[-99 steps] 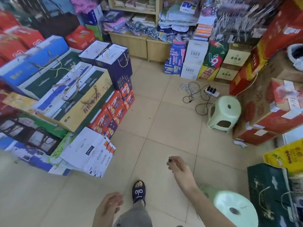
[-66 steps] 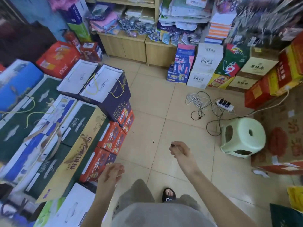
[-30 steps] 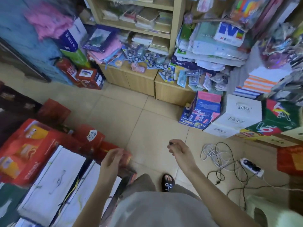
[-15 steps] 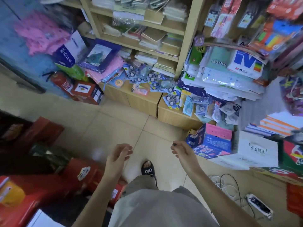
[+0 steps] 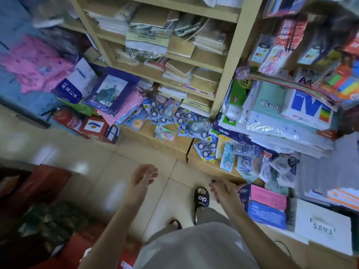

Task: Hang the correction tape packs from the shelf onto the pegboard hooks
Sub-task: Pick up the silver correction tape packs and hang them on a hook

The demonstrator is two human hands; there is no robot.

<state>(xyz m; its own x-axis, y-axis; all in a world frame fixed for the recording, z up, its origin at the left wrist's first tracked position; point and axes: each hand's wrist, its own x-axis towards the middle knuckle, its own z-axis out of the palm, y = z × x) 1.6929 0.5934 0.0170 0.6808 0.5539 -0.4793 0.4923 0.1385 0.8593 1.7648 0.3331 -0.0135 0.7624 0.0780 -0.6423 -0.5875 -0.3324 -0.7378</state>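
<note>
My left grip (image 5: 142, 176) hung in the air above the tiled floor (image 5: 97, 162) with its fingers loosely spread and nothing in it. My right grip (image 5: 223, 189) hovered just beside it, fingers relaxed and slightly bent, also carrying nothing; I saw it near the front edge of the low wooden surface (image 5: 171, 146). Below and between them stood one foot in a black slide sandal (image 5: 202, 199), and the toe of a second sandal peeked out nearer my grey shorts (image 5: 194, 249).

The correction tape packs (image 5: 206, 148) lay scattered in a loose heap across that surface, from its middle toward its right end, overlapping so much, and blurred enough, that I could not count them. None was touched by either grip.

Above the surface rose a tall wooden shelf unit (image 5: 229, 61) with stacked notebooks on at least three boards. To its right leaned piles of wrapped paper reams (image 5: 281, 121) and hanging stationery. At the left end of the surface sat a purple box (image 5: 112, 90), with one red fire extinguisher (image 5: 67, 118) on the floor beside it. On the floor at the right stood one white carton (image 5: 322, 228) and one blue-and-pink box (image 5: 268, 206).
</note>
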